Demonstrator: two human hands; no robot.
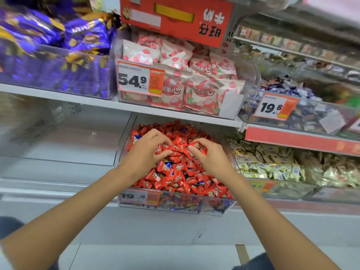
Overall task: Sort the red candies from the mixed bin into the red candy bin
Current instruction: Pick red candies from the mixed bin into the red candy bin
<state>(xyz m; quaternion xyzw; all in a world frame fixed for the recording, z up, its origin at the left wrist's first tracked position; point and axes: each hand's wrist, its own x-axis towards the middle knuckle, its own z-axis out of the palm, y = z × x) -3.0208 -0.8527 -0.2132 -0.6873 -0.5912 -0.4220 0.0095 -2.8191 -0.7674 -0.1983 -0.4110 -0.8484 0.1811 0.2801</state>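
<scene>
A clear plastic bin (175, 206) on the lower shelf is heaped with red wrapped candies (183, 178), with a few blue ones (168, 165) mixed in. Both my hands are in the pile near its middle. My left hand (148, 151) has its fingers curled around several red candies. My right hand (206, 154) grips more red candies just to the right of it, fingers curled. The two hands nearly meet over the heap.
An empty-looking clear bin (68, 145) sits to the left. To the right is a bin of pale yellow candies (276, 164). The shelf above holds purple candies (52, 55), pink-and-white bags (175, 78) priced 54.9, and a blue-and-white candy bin (292, 108) priced 19.8.
</scene>
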